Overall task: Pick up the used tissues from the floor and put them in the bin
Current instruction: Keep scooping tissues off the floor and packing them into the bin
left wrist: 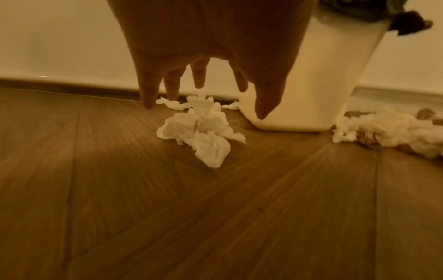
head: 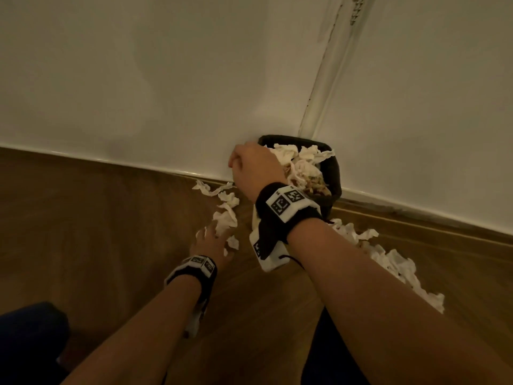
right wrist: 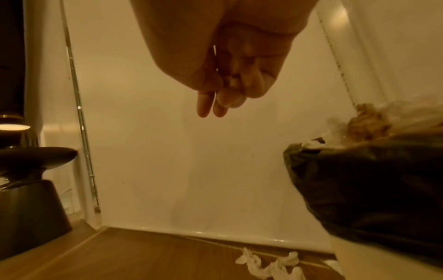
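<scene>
My left hand (head: pixel 211 243) was open, fingers spread and reaching down over the crumpled tissues (left wrist: pixel 200 130) on the wooden floor (left wrist: pixel 120 208), not yet gripping any. My right hand (head: pixel 254 168) was raised beside the bin's rim, at about ten o'clock from the bin (head: pixel 331 173). Its fingers (right wrist: pixel 217 106) hung loosely curled and, as far as the wrist view showed, held nothing.

The bin stood against the wall (head: pixel 138 79), lined with a dark bag and heaped with tissue to the top. One scatter of tissues lay at its eight o'clock, under my left hand, trailing toward the skirting. A second, longer drift of tissues (head: pixel 402 270) ran from the bin's base toward four o'clock.

I judged these to be feather-light, soft and easily torn, likely to slip out singly. Best to rake several together with the fingers and pinch the bunch at its thickest fold, then press it into the full bin so nothing tumbled back.
</scene>
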Motion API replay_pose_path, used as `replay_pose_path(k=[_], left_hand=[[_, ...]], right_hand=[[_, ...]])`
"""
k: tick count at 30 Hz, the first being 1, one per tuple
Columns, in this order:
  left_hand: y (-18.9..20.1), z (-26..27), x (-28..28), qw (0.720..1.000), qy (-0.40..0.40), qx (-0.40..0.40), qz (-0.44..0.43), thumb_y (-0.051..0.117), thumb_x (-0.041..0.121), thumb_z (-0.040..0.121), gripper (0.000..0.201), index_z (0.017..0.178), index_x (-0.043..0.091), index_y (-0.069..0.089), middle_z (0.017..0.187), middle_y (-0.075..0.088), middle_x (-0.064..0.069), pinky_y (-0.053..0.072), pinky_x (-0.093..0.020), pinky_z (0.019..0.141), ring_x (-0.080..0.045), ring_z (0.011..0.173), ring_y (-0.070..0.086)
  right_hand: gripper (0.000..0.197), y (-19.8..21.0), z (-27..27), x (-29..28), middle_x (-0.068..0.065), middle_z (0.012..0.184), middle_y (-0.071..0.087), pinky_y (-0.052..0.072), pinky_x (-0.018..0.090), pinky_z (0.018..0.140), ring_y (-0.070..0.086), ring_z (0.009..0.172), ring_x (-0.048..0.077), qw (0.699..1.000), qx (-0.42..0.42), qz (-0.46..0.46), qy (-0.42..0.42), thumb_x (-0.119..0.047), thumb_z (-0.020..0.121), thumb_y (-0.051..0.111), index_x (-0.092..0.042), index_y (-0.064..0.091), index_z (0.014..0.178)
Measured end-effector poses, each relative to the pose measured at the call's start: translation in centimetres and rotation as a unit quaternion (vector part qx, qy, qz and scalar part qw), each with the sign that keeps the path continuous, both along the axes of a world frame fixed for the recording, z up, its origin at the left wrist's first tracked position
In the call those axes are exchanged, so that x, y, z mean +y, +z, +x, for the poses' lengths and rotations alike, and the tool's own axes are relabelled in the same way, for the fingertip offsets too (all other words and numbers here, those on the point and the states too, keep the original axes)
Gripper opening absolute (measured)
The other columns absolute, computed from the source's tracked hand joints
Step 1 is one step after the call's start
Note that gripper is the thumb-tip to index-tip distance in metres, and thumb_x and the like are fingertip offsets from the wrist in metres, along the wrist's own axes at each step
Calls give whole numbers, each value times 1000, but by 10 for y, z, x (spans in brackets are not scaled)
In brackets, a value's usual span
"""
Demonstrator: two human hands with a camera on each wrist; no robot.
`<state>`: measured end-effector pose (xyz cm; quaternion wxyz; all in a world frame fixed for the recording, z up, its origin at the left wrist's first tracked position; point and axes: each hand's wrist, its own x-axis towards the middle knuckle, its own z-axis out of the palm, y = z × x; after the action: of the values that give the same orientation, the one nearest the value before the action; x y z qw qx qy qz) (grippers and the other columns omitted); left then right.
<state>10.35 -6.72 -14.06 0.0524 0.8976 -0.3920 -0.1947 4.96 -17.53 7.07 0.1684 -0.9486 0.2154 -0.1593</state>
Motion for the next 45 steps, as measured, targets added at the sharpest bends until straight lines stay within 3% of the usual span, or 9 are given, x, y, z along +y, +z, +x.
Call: replay_pose_path(k=[6,13,17,20,23,28,33,38,45], left_hand=[[-45,-2,-11,997,-20,-22,64,42,51,90,51,138,50,25,151,-25,13,16,-59,110,-37,140,-14],[-60,11,0,995,-55,16,79,39,18,95,56,145,33,17,153,5,-4,27,-52,109,-38,138,11],[-56,12,21,997,29,64,38,45,21,90,36,126,30,45,132,40,-6,42,-41,96,-30,115,44],[-53,15,34,977,144,147,-57,55,21,84,38,118,32,42,109,54,-10,50,-40,84,-29,92,57],[-52,20,46,968,173,156,-97,58,14,88,32,119,13,57,123,55,-11,47,-34,91,-25,104,56],[-46,18,57,916,295,183,-199,44,10,95,15,104,11,56,106,60,-16,43,-31,71,-21,82,53],[-30,24,58,871,366,234,-231,38,14,97,26,112,6,58,119,55,-17,44,-34,85,-31,105,53],[-25,37,74,876,368,213,-226,61,15,86,26,112,11,58,116,58,-12,45,-29,77,-25,102,57],[-23,42,89,868,378,212,-241,37,-6,90,44,126,15,49,120,55,-17,52,-38,81,-31,101,58]], right_hand=[[26,-18,15,11,8,106,59,44,32,82,55,98,24,996,70,-13,53,-14,94,38,-11,63,101],[29,-35,20,9,8,106,61,42,28,81,57,97,22,988,126,28,89,-9,93,39,-11,67,99],[31,-52,20,9,10,115,62,49,35,93,59,103,24,972,203,75,87,-5,93,39,-11,69,102],[32,-60,21,10,12,120,61,48,34,95,58,108,25,961,249,84,82,-5,94,40,-9,67,109],[31,-71,22,10,13,123,59,47,31,91,56,111,26,954,279,78,75,-7,95,40,-8,66,112],[37,-100,28,8,15,144,41,42,33,102,42,130,29,933,347,79,48,-10,97,40,-10,53,131],[33,-138,33,7,15,132,51,45,35,95,52,119,30,938,324,123,0,-10,95,42,-9,57,124],[46,-174,36,22,11,139,33,36,41,101,34,128,36,935,323,144,-19,-25,92,49,-27,40,137],[83,-215,36,50,-1,156,-10,13,63,110,-18,139,44,925,348,147,39,-51,79,64,-48,12,144]])
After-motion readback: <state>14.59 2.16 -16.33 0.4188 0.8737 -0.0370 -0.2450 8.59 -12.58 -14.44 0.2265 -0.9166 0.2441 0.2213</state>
